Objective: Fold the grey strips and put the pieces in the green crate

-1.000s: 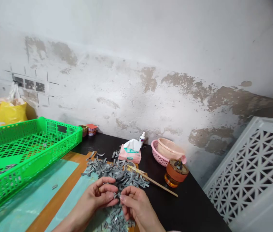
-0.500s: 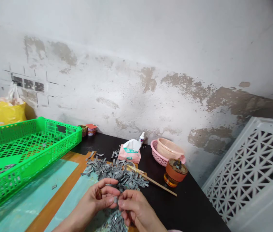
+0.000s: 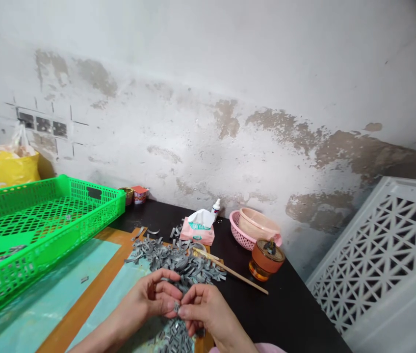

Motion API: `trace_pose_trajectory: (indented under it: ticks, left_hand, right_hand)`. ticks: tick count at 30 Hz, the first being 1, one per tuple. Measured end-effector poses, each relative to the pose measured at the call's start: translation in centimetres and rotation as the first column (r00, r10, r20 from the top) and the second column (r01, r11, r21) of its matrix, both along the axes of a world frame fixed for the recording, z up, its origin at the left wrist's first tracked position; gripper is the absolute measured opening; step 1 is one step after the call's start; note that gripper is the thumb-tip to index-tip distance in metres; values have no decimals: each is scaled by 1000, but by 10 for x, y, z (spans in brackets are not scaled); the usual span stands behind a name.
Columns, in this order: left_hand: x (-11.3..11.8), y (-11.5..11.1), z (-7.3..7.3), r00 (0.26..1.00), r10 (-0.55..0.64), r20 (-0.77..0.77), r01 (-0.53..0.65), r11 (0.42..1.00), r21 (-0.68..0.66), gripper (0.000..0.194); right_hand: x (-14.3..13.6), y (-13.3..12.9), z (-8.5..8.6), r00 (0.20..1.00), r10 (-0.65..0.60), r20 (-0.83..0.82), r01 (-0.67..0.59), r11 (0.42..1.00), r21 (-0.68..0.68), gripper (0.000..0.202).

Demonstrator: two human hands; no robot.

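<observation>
My left hand (image 3: 159,294) pinches a small grey buckle-like piece (image 3: 176,307) between thumb and fingertip. Close against it, my right hand (image 3: 208,310) has its thumb and forefinger pressed together at the piece's right side; whatever lies between them is hidden. Just beyond both hands spreads a heap of short grey strips (image 3: 171,257). Below the hands lies a pile of small grey pieces (image 3: 177,338) of similar look, partly covered by the wrists.
At left stands a green plastic crate (image 3: 93,215) holding some grey pieces. A wooden stick (image 3: 245,283), an amber glass jar (image 3: 267,260), pink baskets (image 3: 257,225), a tissue box (image 3: 197,231) and a white bottle (image 3: 216,206) occupy the dark table (image 3: 285,314).
Both hands stay together at the small grey piece, which has tilted slightly and sits a little lower. The whole view has shifted slightly.
</observation>
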State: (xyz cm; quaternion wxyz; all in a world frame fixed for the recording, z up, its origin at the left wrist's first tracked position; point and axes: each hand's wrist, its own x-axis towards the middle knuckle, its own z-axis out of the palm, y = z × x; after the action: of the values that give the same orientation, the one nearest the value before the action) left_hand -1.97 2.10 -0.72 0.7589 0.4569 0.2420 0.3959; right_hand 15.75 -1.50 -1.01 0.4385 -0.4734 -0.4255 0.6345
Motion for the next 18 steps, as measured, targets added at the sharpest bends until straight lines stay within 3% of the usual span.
trace_pose_trajectory:
  ticks: [12, 18]
  left_hand:
    - [-2, -1, 4, 997, -65, -47, 66, 998, 21, 36]
    - [1, 0, -1, 996, -63, -65, 65, 997, 35, 32]
  right_hand:
    - [2, -3, 9, 996, 37, 76, -39, 999, 13, 36]
    - [0, -5, 11, 998, 44, 36, -44, 999, 10, 45]
